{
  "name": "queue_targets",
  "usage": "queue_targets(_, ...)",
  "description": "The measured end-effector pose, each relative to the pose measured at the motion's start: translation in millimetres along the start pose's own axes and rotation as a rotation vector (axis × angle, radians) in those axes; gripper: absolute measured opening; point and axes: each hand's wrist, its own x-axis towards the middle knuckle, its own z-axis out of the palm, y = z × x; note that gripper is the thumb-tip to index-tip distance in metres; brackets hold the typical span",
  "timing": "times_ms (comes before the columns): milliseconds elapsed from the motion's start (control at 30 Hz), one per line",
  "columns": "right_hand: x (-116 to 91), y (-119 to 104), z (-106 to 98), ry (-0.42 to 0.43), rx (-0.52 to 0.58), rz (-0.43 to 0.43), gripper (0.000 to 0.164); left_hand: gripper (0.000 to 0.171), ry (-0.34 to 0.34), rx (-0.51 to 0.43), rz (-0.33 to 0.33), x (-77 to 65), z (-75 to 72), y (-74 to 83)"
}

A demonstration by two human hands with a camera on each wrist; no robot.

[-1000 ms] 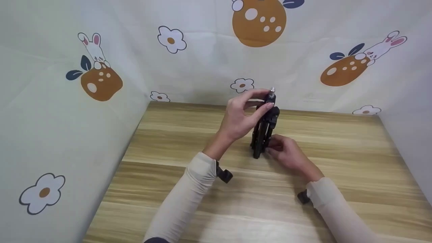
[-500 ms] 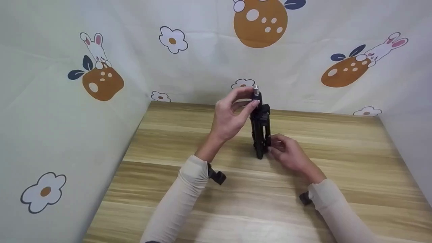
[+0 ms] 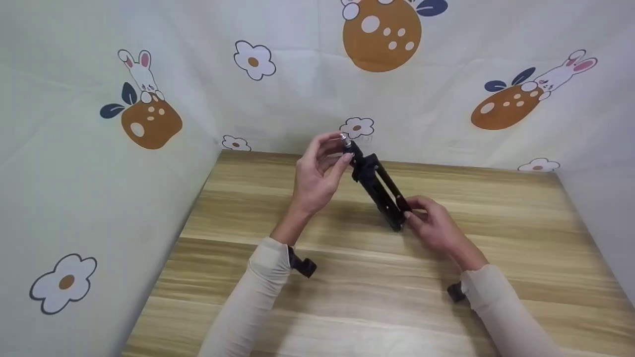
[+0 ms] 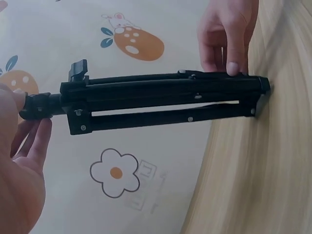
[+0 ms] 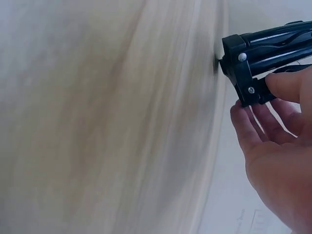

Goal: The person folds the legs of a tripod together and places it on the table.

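Observation:
A folded black tripod leans to the left over the table in the head view, its silver screw tip uppermost. My left hand pinches its top, just below the metal tip, between thumb and fingers. At the lower end, my right hand grips one leg between thumb and fingers. The left wrist view shows the tripod's legs lying together, with a knob near the collar. In the right wrist view the foot end stands close to the table surface; whether it touches cannot be told.
A wood-grain table spreads under both arms. Pale cloth walls printed with flowers, fruit and rabbits rise at the back and on both sides. A black wrist mount sticks out from the left sleeve.
The tripod's top has swung left with my left hand, from nearly upright to clearly tilted. My right hand has stayed near its lower end, shifting slightly right.

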Motion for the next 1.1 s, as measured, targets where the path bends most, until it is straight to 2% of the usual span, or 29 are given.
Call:
queue_targets(167,-3.3,0.7,-7.4,0.013,0.043,0.023,0.030,0.048,-0.012,-0.024,-0.071,-10.3,-17.7,-8.8)
queue_targets(300,-5.6,1.9,-13.6,0.042,0.032,0.029,0.032,0.048,-0.023,-0.048,-0.137,-18.6,-29.8,-17.6)
queue_targets(500,-7.3,2.3,-21.0,0.081,-0.077,0.014,0.030,0.054,-0.043,-0.057,-0.224,-30.6,-46.8,-32.0)
queue_targets(767,-8.0,5.1,-26.3,0.148,-0.307,-0.145,0.024,0.056,-0.084,-0.006,-0.313,-46.3,-69.7,-55.5)
queue_targets(933,-9.1,6.1,-27.2,0.156,-0.386,-0.189,0.023,0.054,-0.115,0.046,-0.389,-57.2,-77.1,-67.8)
queue_targets(1100,-8.5,6.8,-27.8,0.141,-0.408,-0.178,0.023,0.054,-0.134,0.091,-0.460,-69.7,-80.7,-75.9)
